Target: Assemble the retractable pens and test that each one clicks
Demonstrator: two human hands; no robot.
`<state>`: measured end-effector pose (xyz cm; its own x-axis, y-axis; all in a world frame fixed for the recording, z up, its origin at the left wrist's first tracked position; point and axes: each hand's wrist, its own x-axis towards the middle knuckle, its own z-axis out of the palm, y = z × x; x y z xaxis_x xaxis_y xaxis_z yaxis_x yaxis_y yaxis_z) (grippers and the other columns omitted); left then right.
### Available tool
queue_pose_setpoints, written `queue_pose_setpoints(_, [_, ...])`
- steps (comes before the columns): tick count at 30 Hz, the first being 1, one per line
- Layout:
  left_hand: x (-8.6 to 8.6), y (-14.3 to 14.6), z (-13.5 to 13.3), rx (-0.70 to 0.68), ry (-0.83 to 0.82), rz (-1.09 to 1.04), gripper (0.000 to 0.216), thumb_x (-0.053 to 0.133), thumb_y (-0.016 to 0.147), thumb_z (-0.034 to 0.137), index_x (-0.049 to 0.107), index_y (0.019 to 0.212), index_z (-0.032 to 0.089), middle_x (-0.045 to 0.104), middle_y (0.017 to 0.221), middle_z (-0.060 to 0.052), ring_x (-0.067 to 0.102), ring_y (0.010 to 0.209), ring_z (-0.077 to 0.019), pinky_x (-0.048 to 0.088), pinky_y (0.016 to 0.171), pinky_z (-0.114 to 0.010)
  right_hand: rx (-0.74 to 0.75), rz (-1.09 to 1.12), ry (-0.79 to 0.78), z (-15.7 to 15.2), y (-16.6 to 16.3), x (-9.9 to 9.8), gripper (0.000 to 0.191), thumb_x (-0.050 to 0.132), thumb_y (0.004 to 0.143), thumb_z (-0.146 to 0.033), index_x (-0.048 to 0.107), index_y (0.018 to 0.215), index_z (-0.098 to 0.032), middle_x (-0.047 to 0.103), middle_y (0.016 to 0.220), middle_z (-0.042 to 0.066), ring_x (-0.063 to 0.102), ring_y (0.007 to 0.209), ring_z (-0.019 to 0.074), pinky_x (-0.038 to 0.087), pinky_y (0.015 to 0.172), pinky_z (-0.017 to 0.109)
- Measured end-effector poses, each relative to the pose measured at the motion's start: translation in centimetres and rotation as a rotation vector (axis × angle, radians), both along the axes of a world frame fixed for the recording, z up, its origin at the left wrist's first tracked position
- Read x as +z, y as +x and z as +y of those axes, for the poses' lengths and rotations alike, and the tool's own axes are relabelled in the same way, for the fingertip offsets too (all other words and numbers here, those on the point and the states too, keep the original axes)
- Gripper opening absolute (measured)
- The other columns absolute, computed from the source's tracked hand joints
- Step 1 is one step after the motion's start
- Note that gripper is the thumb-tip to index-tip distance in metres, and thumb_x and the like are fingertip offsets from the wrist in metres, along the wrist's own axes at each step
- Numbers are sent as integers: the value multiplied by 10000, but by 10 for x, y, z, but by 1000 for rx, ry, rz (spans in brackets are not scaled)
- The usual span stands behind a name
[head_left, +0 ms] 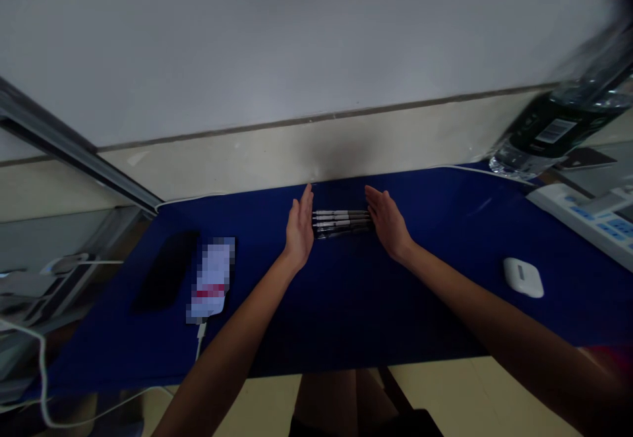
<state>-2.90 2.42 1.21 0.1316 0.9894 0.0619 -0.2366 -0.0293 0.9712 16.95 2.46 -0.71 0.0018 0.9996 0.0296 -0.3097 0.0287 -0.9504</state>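
1. The left hand [299, 229] is open and flat, standing on its edge with the fingers extended and the palm turned right. It holds nothing.
2. The right hand [388, 221] mirrors it, open with slightly curved fingers and the palm turned left. It holds nothing either.
3. Between the two palms lies a tight row of silver-and-black pens [342, 223], side by side and pointing left to right. The fingertips are just beside the pen ends, but I cannot tell whether they touch.
4. The pens rest on a dark blue desk mat [346, 312], near its far edge and close to a pale wall [297, 160].
5. Left of the left hand are a phone [211, 279] with a pixelated screen and a white cable, and a flat black slab [165, 270].
6. To the right lie a white earbud case [523, 277], a white device with blue keys [583, 216], and, at the far right, a blurred plastic water bottle [561, 127].
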Motion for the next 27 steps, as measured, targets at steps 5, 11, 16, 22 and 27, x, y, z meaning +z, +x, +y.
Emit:
queue_pose_setpoints(5, [0,0,-3,-14,18,26,604,161,939,646,324,1462,391,236,1571,95,88,1474,-168,42,1207,-397,-12,-11,-14,-1,0,2,552,330,915,-645,538,1322,-336,403,1506,-45,258,1439,186,177,1202,387])
queue_pose_setpoints(11, [-2,2,-4,2,42,91,600,147,947,633,354,1451,382,297,1552,75,127,1472,-192,67,1204,-427,-4,-28,-16,-2,-1,2,547,336,913,-647,534,1325,-347,404,1503,-56,250,1442,183,175,1205,386])
queue_pose_setpoints(16, [-5,-1,-5,74,144,507,572,315,920,657,442,1397,366,334,1535,9,189,1450,-261,116,1177,-481,-11,-5,-10,0,0,-1,523,359,911,-641,556,1297,-349,415,1495,-61,261,1437,169,174,1205,376])
queue_pose_setpoints(22, [-11,-6,-8,-71,474,1085,629,603,792,632,509,1345,349,322,1530,-40,179,1434,-318,18,1159,-522,-58,-15,-8,2,3,0,496,359,909,-638,579,1252,-355,449,1469,-60,290,1424,169,184,1201,403])
queue_pose_setpoints(27, [-15,-6,-6,-72,515,1119,495,548,866,557,539,1313,344,419,1465,-46,241,1404,-309,80,1142,-524,-61,-41,5,3,5,2,523,344,907,-649,565,1277,-352,443,1475,-43,289,1424,185,193,1195,412])
